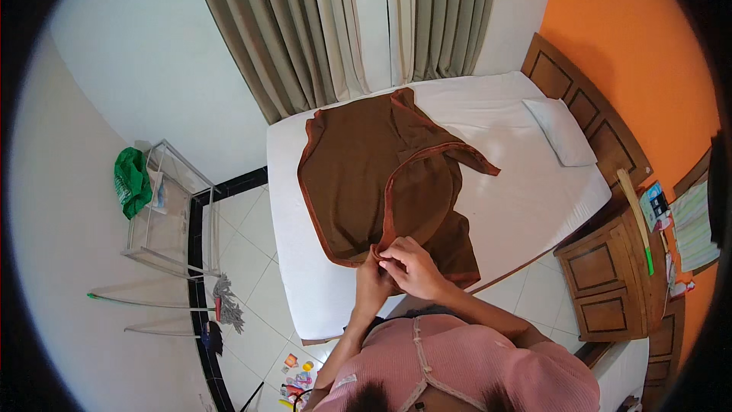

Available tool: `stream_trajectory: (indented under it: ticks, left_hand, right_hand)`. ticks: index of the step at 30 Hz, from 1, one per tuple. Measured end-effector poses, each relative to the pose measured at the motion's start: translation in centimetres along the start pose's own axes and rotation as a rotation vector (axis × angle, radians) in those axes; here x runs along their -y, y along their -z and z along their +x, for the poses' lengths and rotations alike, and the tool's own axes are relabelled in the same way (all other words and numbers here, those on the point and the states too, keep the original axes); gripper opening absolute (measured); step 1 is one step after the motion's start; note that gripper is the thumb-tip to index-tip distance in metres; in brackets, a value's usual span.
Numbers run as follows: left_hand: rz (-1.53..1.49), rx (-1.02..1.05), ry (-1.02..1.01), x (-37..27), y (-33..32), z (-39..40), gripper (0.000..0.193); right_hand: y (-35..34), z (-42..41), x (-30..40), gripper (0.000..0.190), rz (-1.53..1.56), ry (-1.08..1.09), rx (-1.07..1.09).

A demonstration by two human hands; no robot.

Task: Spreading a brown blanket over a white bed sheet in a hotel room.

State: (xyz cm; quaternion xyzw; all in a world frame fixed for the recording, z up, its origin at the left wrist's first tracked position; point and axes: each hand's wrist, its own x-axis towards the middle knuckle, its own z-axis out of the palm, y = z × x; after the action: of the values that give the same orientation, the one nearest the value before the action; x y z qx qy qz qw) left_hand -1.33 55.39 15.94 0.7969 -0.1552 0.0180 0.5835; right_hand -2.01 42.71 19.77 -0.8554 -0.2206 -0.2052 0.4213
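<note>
A brown cloth garment with a reddish-brown border (pixel 354 171) lies spread and partly folded over on the bed's white sheet (pixel 514 206). At the garment's near edge, my left hand (pixel 374 286) grips the gathered border. Close against it, my right hand (pixel 413 268) pinches the same border with thumb and fingers. Both hands nearly touch each other. Part of the garment, at the right, is folded across itself, and one narrow end points toward the pillow. What lies inside the fingers is hidden.
A white pillow (pixel 563 131) rests by the wooden headboard (pixel 589 109). Curtains (pixel 309 28) hang behind the bed. To the right stands a wooden cabinet (pixel 606 274) with a stick broom (pixel 636 217). On the left are a metal rack (pixel 171 212), a mop (pixel 229 306) and small items (pixel 297 380) on the floor.
</note>
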Motion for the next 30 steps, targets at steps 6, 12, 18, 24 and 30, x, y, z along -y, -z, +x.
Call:
stream_trajectory:
  ticks: [6,12,18,24,30]
  left_hand:
    - [-0.544,-0.031,0.261,-3.5,3.0,4.7,0.023]
    - [-0.496,0.065,0.129,-7.5,2.6,8.3,0.025]
    - [-0.642,-0.055,0.064,-12.8,2.5,10.3,0.02]
    - [-0.903,-0.314,-0.147,-17.2,8.4,12.7,0.022]
    - [-0.964,-0.496,-0.376,-18.3,17.6,13.7,0.02]
  right_hand:
    - [3.6,0.3,-3.7,0.04,0.274,-0.337,-0.02]
    - [1.6,0.9,-0.5,0.063,-0.072,-0.153,-0.099]
    - [2.4,-0.3,-5.4,0.033,-0.245,-0.293,-0.434]
    - [6.8,-6.3,-11.7,0.029,-0.41,-0.397,-0.632]
    - [9.5,-14.4,-17.7,0.027,-0.597,-0.596,-0.67]
